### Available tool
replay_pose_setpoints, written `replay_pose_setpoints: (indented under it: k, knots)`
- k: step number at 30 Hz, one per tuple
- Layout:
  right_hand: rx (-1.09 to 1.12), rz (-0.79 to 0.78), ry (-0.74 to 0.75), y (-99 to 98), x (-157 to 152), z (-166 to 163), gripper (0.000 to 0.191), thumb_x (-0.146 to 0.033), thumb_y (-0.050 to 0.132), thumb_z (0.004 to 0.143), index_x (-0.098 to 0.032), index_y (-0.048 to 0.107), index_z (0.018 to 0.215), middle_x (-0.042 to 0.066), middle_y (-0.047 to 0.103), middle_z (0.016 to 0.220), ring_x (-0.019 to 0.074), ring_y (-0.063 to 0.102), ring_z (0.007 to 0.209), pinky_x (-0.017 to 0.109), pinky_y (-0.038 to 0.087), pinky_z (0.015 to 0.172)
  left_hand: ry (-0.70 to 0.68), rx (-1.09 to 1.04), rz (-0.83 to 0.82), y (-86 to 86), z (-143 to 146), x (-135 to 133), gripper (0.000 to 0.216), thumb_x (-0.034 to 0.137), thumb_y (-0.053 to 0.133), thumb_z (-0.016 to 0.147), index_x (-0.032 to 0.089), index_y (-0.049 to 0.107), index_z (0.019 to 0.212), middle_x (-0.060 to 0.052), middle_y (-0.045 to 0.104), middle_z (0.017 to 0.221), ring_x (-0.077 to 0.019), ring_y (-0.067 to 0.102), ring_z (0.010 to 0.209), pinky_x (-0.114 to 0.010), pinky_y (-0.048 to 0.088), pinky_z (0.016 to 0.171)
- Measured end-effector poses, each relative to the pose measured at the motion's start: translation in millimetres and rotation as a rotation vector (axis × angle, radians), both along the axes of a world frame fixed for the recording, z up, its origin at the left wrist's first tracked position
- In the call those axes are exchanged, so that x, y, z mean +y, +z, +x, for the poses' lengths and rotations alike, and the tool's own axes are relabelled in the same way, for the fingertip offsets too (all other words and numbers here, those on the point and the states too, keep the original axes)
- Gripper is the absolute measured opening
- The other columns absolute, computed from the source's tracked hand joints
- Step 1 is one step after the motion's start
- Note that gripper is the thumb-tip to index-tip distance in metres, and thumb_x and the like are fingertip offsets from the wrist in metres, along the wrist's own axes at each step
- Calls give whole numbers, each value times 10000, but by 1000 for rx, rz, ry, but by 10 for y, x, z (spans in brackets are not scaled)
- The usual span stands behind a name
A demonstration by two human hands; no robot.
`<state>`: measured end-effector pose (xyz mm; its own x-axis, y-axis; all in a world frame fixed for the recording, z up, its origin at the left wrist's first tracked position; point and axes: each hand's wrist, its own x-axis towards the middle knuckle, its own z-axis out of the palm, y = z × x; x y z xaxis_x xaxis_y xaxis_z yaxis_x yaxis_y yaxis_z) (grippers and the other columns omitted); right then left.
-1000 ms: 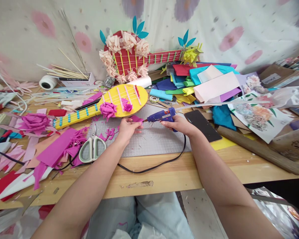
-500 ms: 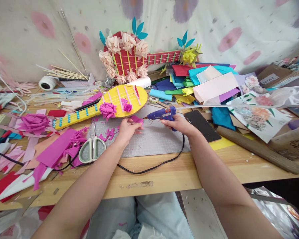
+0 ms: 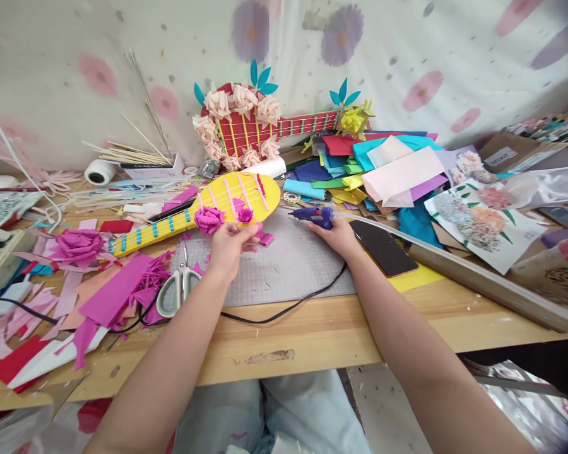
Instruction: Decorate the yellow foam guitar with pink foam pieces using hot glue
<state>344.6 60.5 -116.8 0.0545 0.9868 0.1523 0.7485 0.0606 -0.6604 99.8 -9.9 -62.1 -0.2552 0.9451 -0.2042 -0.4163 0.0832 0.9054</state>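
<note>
My right hand (image 3: 337, 234) is closed around a blue glue gun (image 3: 312, 217), whose nozzle points left above the grey cutting mat (image 3: 284, 268). My left hand (image 3: 230, 246) pinches a small magenta paper piece (image 3: 264, 237) just below the round body of a yellow paper guitar (image 3: 203, 208). The guitar carries two magenta paper flowers (image 3: 209, 219). The glue gun's black cord (image 3: 284, 309) runs across the mat toward the table's front edge.
White-handled scissors (image 3: 180, 284) lie left of the mat among magenta scraps (image 3: 118, 293). A black phone (image 3: 382, 243) and a wooden stick (image 3: 492, 287) lie on the right. Coloured paper sheets (image 3: 388, 167) and a red paper guitar (image 3: 250, 129) stand at the back.
The glue gun has pulled back to the right and away from the magenta piece. My left hand has lifted the piece toward the yellow guitar. The camera has tilted slightly.
</note>
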Motion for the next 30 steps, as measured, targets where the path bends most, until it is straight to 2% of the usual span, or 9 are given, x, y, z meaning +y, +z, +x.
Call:
replay_pose_setpoints:
  k: [5,10,12,13,16,18,21,25,30]
  knots:
    - [-135,99,26,-5,-26,-2,526,-641,621,692,-167,644,920,117,653,931,286,579,926,381,440,778,99,-185,114,182,-314,59,425,108,779,551,185,365,604,130,458,462,26,351,324,-104,418,404]
    - [-247,268,-80,206,-160,52,567,-644,618,699,-173,567,1009,147,623,1051,293,560,993,383,429,795,205,-154,137,79,-320,113,488,139,819,474,191,351,603,139,448,445,16,349,319,-129,437,409]
    - [-362,169,-159,367,-247,65,484,-629,599,722,-179,569,898,139,630,954,294,568,942,366,417,737,235,-114,142,23,-266,119,488,145,814,471,195,351,615,148,423,417,1,368,322,-143,440,416]
    - [-424,45,-153,450,-293,64,440,-624,580,737,-190,565,810,118,629,857,284,577,873,354,404,693,238,-106,140,4,-240,117,478,150,808,480,196,353,619,150,411,406,-3,371,323,-148,442,423]
    - [-521,-371,76,638,-423,4,433,-611,588,727,-210,499,590,46,550,609,227,556,671,312,345,580,240,-118,126,-22,-177,101,438,155,784,512,196,365,631,152,403,397,-5,369,328,-158,457,451]
    - [-410,-426,292,679,-479,-113,437,-578,597,733,-209,451,551,12,505,562,178,516,605,290,317,546,236,-145,111,-25,-138,83,416,145,772,523,194,378,646,152,408,401,-5,366,330,-161,461,464]
    - [1,-279,504,631,-491,-426,377,-541,602,742,-208,465,634,-13,525,621,129,484,592,263,341,532,210,-203,69,-35,-66,48,389,131,769,528,190,409,663,158,391,399,-3,355,328,-161,465,470]
    - [584,-194,472,521,-435,-966,311,-465,648,696,-201,516,793,-4,587,719,125,536,637,254,430,539,187,-310,16,-52,27,6,385,107,787,517,180,441,672,148,433,430,8,353,333,-150,460,464]
    - [903,-151,375,425,-424,-1426,298,-394,681,657,-199,508,801,-22,572,747,107,546,652,246,463,562,179,-394,-5,-54,80,-12,395,100,806,515,169,443,653,117,544,515,26,362,340,-133,448,455]
